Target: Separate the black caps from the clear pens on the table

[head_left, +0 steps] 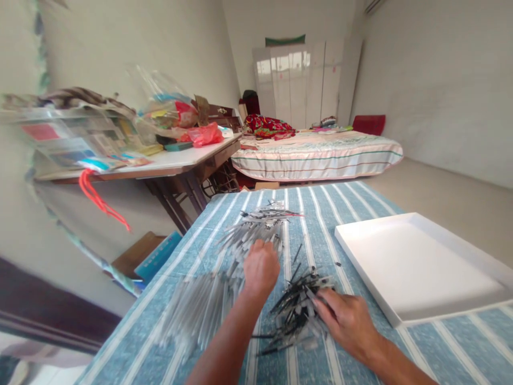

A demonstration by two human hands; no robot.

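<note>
My left hand is closed in a fist over thin grey strips; its fingertips are hidden, so what it grips cannot be made out. Beyond it lies a loose heap of grey and dark strips. Nearer, left of my left forearm, long translucent grey strips lie side by side, slightly blurred. My right hand reaches in from the right, thumb and fingers pinched on a short grey strip at the edge of a tangled pile of black and grey strips.
A shallow white tray stands at the right on the blue striped tablecloth. To the left, a cluttered side table has a red cord hanging down. A bed stands behind.
</note>
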